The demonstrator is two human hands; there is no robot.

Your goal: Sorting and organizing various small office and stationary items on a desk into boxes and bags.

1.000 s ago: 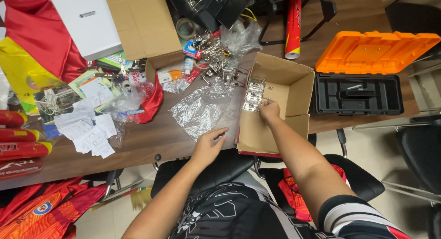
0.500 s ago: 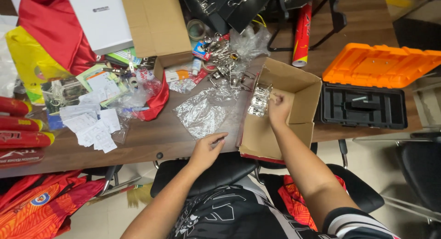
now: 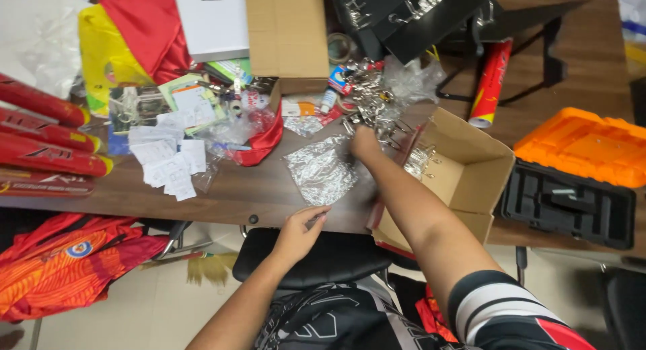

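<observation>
My right hand (image 3: pixel 364 143) reaches left out of the open cardboard box (image 3: pixel 471 168) to a pile of metal binder mechanisms (image 3: pixel 373 111) on the brown table (image 3: pixel 256 188). Its fingers curl at the pile's near edge; whether they grip anything is not visible. More metal mechanisms (image 3: pixel 418 160) lie inside the box. My left hand (image 3: pixel 301 230) rests at the table's front edge, fingers loosely together, touching the corner of a crinkled clear plastic bag (image 3: pixel 321 170).
An open black toolbox with an orange lid (image 3: pixel 580 168) sits at the right. Red tubes (image 3: pixel 47 145) lie at the left, with loose paper slips (image 3: pixel 171 165), red cloth (image 3: pixel 261 140), a flat cardboard sheet (image 3: pixel 286 30) and black binders (image 3: pixel 404 10) behind. A black chair (image 3: pixel 316 256) is below.
My right hand left the box and moved left to the pile of metal mechanisms. The view shifted, so everything slid right in frame. My left hand stayed at the table edge.
</observation>
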